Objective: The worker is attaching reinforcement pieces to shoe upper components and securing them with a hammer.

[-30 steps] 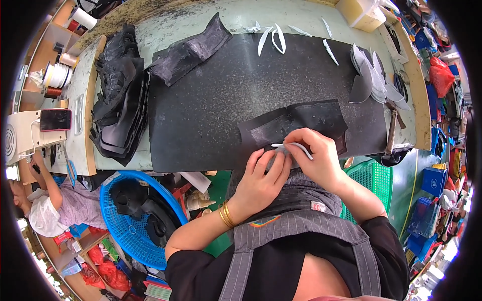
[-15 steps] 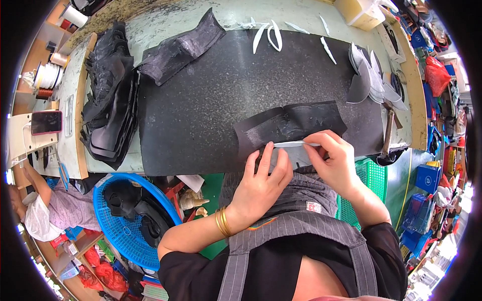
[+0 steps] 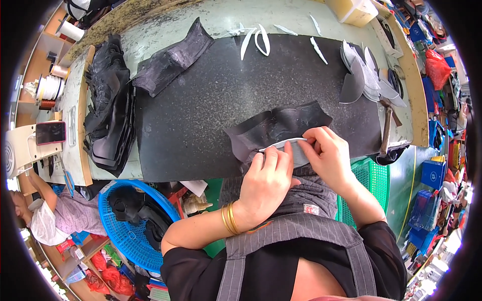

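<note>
At the near edge of the bench lies a black leather-like piece [image 3: 296,123], folded up and creased in the middle. A grey curved piece [image 3: 299,156] with a white edge lies against its near side, partly under my fingers. My left hand [image 3: 266,180] presses its fingertips on the left part of this edge, thumb underneath. With thumb and bent fingers, my right hand [image 3: 329,156] pinches the right end of the white edge. My fingers hide much of the grey piece's lower part.
A black mat [image 3: 201,125] covers the bench. Another black piece [image 3: 175,57] lies far left, beside a stack of black pieces [image 3: 108,110]. Grey half-moon pieces [image 3: 356,72] and a hammer [image 3: 387,128] are at right, thin white strips [image 3: 262,40] beyond. A blue basket [image 3: 120,236] stands below left.
My left hand has moved slightly down, its fingers now closer together along the white edge. The black piece has shifted a little left and bends up more. My right hand still pinches the right end.
</note>
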### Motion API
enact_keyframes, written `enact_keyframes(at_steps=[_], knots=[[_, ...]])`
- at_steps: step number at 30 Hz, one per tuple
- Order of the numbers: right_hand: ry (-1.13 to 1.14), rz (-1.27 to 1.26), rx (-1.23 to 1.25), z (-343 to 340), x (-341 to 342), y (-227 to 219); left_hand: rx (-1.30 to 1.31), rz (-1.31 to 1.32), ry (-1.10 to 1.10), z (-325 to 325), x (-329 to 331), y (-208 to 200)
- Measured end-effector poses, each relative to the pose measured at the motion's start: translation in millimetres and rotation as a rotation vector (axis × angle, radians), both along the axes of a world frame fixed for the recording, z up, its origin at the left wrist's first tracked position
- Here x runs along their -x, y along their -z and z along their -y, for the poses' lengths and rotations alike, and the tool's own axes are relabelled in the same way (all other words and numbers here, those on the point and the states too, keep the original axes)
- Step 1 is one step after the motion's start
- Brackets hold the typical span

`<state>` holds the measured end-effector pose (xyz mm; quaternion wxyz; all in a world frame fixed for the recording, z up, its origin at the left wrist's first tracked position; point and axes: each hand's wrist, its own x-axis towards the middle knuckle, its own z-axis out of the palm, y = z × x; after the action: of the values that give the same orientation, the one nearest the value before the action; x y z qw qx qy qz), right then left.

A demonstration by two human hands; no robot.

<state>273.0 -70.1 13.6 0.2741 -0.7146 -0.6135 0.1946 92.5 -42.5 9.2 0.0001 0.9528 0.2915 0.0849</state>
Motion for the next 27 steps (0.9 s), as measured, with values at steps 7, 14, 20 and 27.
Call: enact_keyframes(at_steps=[7,14,20,27], knots=[[-0.017,-0.135,0.04,-16,-17,5,-0.058,-0.084,0.015,-3,-9,-5],[-0.042,0.352,0.171,-44,-62,-13,-0.093,-0.063,0.099,-21,-5,-6],[-0.558,0.436,-0.097,-75,-37,-37,0.016,-0.038,0.163,-22,-4,-16],[-0.608,0.507,0.132,-68,-17,-27,0.075,0.198,0.059,-45,10,-26]])
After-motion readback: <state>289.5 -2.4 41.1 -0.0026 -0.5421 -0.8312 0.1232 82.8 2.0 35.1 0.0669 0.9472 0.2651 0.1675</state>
